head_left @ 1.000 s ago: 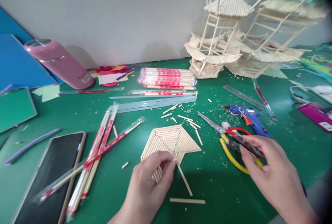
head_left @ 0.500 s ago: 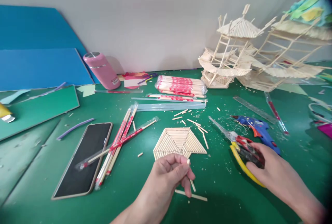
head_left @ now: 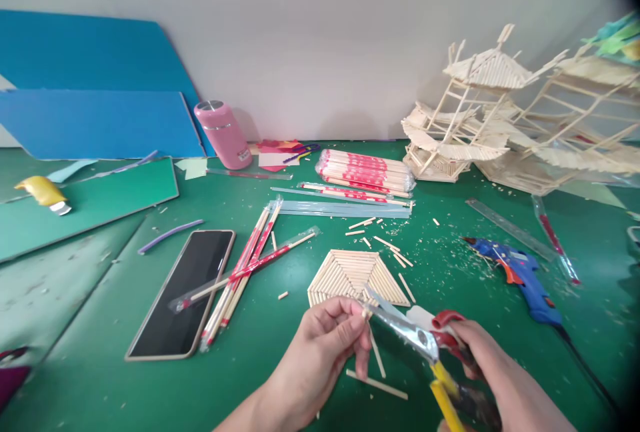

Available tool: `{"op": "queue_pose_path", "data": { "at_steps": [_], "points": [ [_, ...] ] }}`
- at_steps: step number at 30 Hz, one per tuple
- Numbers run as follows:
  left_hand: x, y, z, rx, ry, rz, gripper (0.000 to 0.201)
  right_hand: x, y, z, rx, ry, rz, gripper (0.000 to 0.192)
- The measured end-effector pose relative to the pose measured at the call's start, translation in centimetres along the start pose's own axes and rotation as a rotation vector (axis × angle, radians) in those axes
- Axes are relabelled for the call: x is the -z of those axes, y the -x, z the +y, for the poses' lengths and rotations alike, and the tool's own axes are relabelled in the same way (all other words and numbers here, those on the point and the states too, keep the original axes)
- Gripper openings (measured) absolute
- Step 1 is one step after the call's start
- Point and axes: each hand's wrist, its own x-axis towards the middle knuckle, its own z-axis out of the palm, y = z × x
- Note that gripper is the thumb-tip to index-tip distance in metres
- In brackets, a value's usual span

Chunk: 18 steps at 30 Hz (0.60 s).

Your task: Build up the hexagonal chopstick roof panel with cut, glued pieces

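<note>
My left hand (head_left: 325,345) pinches a short wooden stick (head_left: 366,313) between thumb and fingers, just in front of a flat fan-shaped panel of glued sticks (head_left: 350,275) lying on the green mat. My right hand (head_left: 480,369) grips red- and yellow-handled cutters (head_left: 415,335), lifted off the mat. The metal blades point left and their tips sit at the stick's end. Two loose sticks (head_left: 376,384) lie on the mat under my hands.
A blue glue gun (head_left: 520,275) lies to the right, a ruler (head_left: 505,229) behind it. A phone (head_left: 185,292) and wrapped chopsticks (head_left: 245,265) lie left. A chopstick pack (head_left: 365,169), pink flask (head_left: 223,133) and stick-built pagoda models (head_left: 480,112) stand at the back.
My right hand has picked the cutters up from the mat and brought them left to the stick in my left hand. The view has shifted left.
</note>
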Motion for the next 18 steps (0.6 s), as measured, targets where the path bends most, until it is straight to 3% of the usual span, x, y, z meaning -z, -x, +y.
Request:
{"op": "queue_pose_path", "data": {
  "at_steps": [6,18],
  "points": [
    [0.2,0.5,0.3,-0.019,-0.012,0.023,0.019,-0.1,0.8,0.9,0.066,0.279,-0.227,0.087],
    [0.1,0.4,0.4,-0.021,-0.083,0.035,0.019,-0.1,0.8,-0.4,0.043,0.245,-0.241,0.084]
  ]
}}
